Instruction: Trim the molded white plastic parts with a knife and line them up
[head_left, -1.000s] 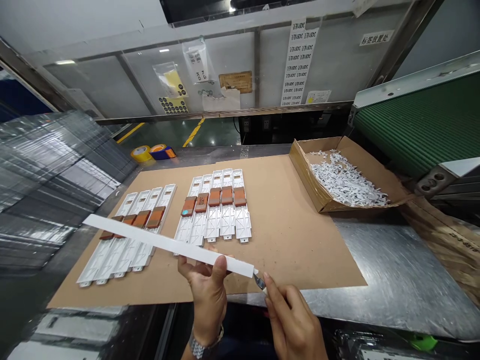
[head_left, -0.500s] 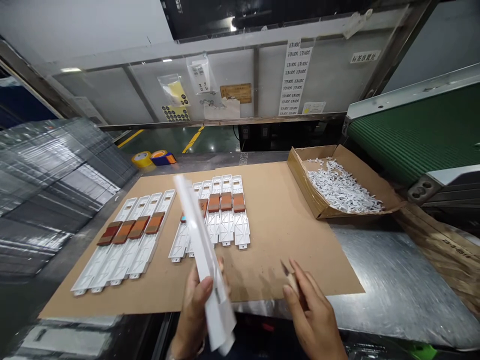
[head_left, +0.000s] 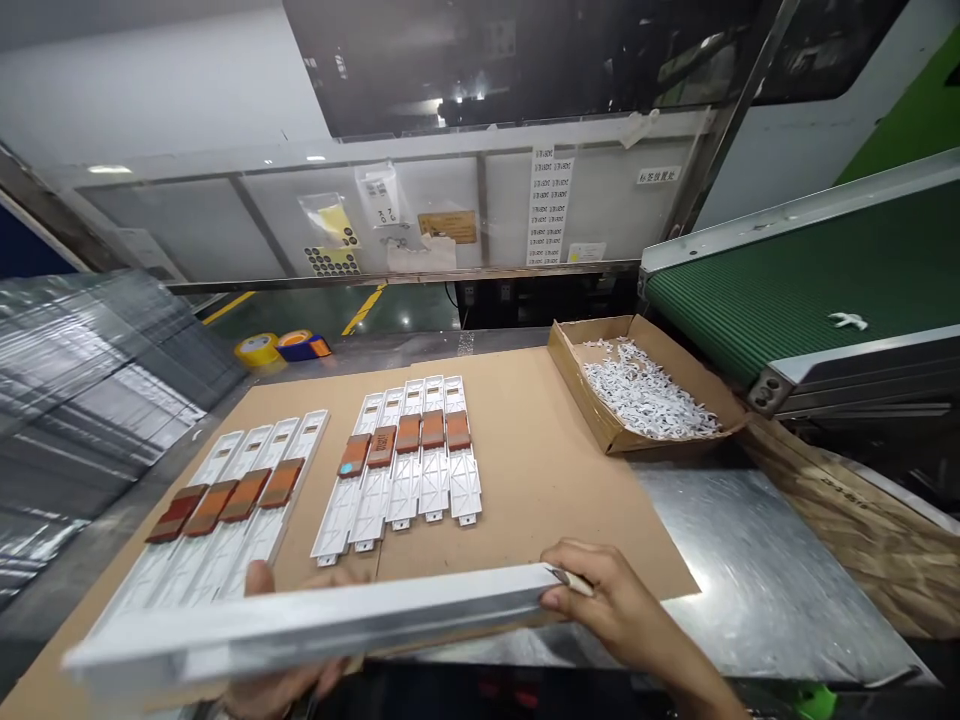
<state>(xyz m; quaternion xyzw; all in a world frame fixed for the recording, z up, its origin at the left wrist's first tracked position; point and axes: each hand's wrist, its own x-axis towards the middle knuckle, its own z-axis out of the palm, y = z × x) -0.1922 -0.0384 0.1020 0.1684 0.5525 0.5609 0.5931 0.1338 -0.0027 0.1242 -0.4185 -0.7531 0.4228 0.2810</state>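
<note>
A long white plastic strip (head_left: 322,618), blurred by motion, lies nearly level across the front. My left hand (head_left: 281,690) grips it from below, its thumb on the far side. At the strip's right end, my right hand (head_left: 611,598) is closed around a small knife (head_left: 576,582) with a pale handle. The dark blade is right at that end; whether it touches the plastic, I cannot tell. Beyond, several similar white strips (head_left: 405,490) lie side by side on the cardboard sheet (head_left: 525,470), with reddish-brown blocks (head_left: 409,434) across them. A second group (head_left: 300,440) lies to the left.
A cardboard box (head_left: 585,400) of small white plastic pieces (head_left: 645,390) stands back right, beside a green conveyor belt (head_left: 795,270) carrying one white piece (head_left: 848,320). Tape rolls (head_left: 257,349) sit at the back left. Stacked wrapped sheets (head_left: 97,380) border the left side.
The strip has swung from steeply upright to nearly level, pointing left. My right hand has brought the knife to its right end. The view has tilted up and shifted right.
</note>
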